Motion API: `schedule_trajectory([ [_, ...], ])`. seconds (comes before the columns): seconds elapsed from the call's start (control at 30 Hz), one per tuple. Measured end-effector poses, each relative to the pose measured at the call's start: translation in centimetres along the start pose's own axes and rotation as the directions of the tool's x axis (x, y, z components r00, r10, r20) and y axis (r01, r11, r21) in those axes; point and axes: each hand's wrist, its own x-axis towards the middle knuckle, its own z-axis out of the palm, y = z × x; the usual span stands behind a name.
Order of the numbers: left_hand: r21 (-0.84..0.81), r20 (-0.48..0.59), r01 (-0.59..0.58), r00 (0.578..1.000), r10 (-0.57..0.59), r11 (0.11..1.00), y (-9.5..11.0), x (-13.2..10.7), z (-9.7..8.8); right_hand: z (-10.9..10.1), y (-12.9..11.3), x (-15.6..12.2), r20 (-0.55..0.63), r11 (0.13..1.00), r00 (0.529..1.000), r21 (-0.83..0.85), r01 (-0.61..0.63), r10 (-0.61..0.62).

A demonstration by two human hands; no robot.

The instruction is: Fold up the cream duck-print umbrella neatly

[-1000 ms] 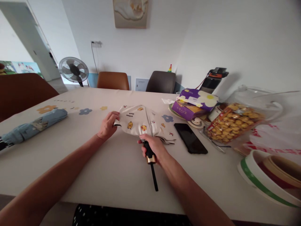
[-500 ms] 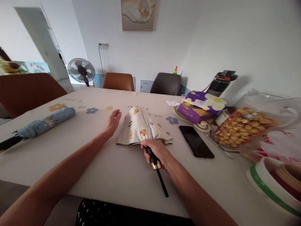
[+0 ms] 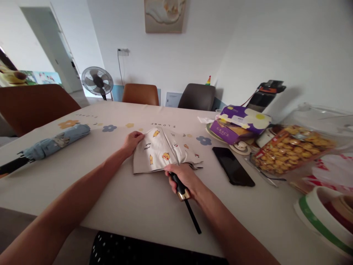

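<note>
Left of the phone point(image 3: 234, 167), the right hand point(image 3: 187, 179) wraps its fingers round the umbrella handle point(image 3: 178, 183), probably to steady it, while the left hand point(image 3: 132, 143) finger-pinches the cloth point(image 3: 156, 149).

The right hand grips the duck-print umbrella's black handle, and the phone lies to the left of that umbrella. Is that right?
Not quite: the head view shows the phone lying to the right of the duck-print umbrella. The right hand does grip its black handle.
</note>
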Motion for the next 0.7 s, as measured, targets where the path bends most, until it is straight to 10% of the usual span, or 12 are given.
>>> schedule_trajectory([
  [0.2, 0.326, -0.208, -0.188, 0.942, 0.264, 0.927, 1.4, -1.2, 0.9, 0.1, 0.3, 0.1, -0.059, 0.997, 0.998, -0.079, 0.001, -0.006],
  [0.33, 0.287, -0.062, -0.412, 0.893, 0.446, 0.865, 3.0, -4.5, 3.2, 0.4, 0.1, -0.2, -0.129, 0.992, 0.991, -0.124, 0.004, -0.020],
  [0.5, 0.191, 0.086, -0.252, 0.967, 0.239, 0.949, 4.4, -8.4, 7.0, 1.1, 0.2, -0.3, -0.194, 0.991, 0.980, -0.135, 0.011, -0.037],
  [0.7, 0.034, -0.008, 0.054, 0.999, -0.054, 0.998, 6.2, -8.1, 9.5, 1.6, 0.4, -0.6, -0.232, 0.990, 0.970, -0.137, 0.042, -0.073],
])
